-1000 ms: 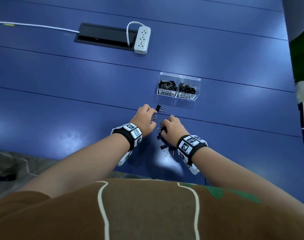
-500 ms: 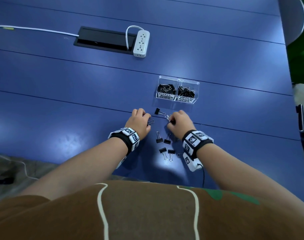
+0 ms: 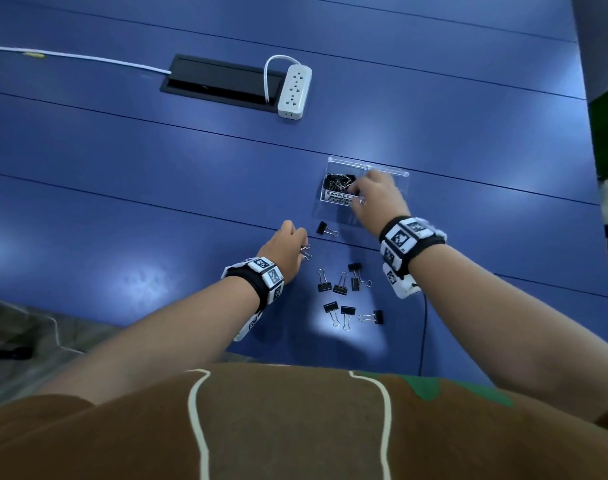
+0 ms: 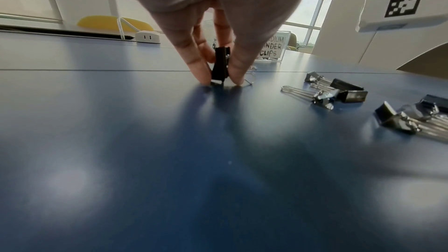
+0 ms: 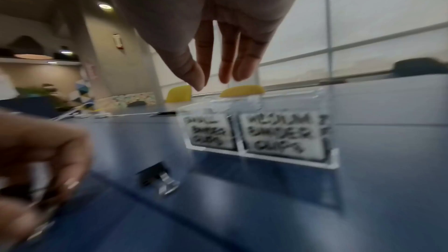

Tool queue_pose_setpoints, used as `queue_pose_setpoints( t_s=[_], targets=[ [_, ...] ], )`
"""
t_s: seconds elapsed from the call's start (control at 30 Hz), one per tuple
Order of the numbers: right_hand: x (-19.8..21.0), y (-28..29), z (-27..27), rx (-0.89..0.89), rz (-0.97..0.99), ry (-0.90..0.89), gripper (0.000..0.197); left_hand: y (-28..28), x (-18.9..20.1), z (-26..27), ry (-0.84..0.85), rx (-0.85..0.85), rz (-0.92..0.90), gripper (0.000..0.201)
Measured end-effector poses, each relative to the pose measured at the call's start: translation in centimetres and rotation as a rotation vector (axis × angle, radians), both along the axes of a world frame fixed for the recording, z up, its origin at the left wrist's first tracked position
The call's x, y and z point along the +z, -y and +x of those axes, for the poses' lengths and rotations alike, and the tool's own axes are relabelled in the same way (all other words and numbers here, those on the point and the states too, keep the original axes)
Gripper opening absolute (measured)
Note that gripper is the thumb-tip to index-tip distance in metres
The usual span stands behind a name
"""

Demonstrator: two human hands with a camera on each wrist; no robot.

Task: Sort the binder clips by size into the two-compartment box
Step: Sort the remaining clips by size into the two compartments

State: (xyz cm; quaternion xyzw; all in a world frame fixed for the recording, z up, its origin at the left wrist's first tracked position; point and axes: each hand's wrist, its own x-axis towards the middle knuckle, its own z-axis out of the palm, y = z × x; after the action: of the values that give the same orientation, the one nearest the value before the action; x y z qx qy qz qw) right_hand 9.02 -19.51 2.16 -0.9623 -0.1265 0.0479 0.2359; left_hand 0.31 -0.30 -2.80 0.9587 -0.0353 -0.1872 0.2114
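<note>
— Two hands at work: what is your left hand (image 4: 218,26) doing?

— Your thumb and finger pinch a black binder clip (image 4: 220,64) standing on the blue table (image 4: 145,160).

— And your right hand (image 3: 377,195)?

— It hovers over the clear two-compartment box (image 3: 385,170), fingers straight and relaxed; wire loops show under it, yet I cannot tell whether it holds them.

— Where are the rest?

— Loose clips (image 3: 340,287) lie between your wrists; one clip (image 3: 325,229) lies just before the box.

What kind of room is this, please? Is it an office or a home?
Probably an office or meeting room: a long blue table has a built-in cable hatch and a power strip, with yellow chairs and large windows behind.
</note>
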Motion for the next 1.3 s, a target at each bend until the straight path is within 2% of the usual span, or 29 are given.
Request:
queue_pose_setpoints(
  t_s=[0.13,0.2,0.3,0.43,0.67,0.8,0.9,1.1,1.17,1.3],
  targets=[
    [-3.1,-3.5,-2.0,0.245,-0.091,-0.232,0.034,-0.1,0.5,0.2,-0.017,0.012,-0.052,0.014],
    [-4.4,-3.7,-2.4,0.266,-0.155,-0.313,0.038,-0.1,0.9,0.5,-0.036,0.017,-0.058,0.019],
    [-5.5,-3.0,-3.1,0.237,-0.139,-0.273,0.026,0.2,1.7,1.3,-0.021,0.061,-0.087,0.019],
    [-6.0,-0.4,-4.3,0.112,-0.070,-0.238,0.019,2.1,3.9,3.8,0.080,0.069,-0.168,0.019],
    [-3.5,5.6,-4.3,-0.388,0.288,-0.170,0.005,8.8,6.0,10.0,0.101,0.039,-0.295,0.026],
    [-0.9,7.1,-2.0,-0.469,0.439,-0.082,0.010,11.3,6.0,12.1,0.077,0.034,-0.314,0.027],
    [0.4,7.1,0.0,-0.455,0.464,-0.062,0.013,11.6,5.4,12.6,0.052,0.045,-0.306,0.031],
    [0.3,5.6,2.3,-0.341,0.296,-0.062,0.004,9.5,4.9,10.2,0.082,0.001,-0.308,0.032],
    [0.1,5.2,2.2,-0.303,0.226,-0.085,0.007,8.3,4.9,8.4,0.077,-0.043,-0.301,0.029],
    [-0.6,3.7,-0.9,-0.201,0.228,-0.077,0.015,5.4,4.1,3.9,-0.045,-0.191,-0.189,0.028]
  ],
)
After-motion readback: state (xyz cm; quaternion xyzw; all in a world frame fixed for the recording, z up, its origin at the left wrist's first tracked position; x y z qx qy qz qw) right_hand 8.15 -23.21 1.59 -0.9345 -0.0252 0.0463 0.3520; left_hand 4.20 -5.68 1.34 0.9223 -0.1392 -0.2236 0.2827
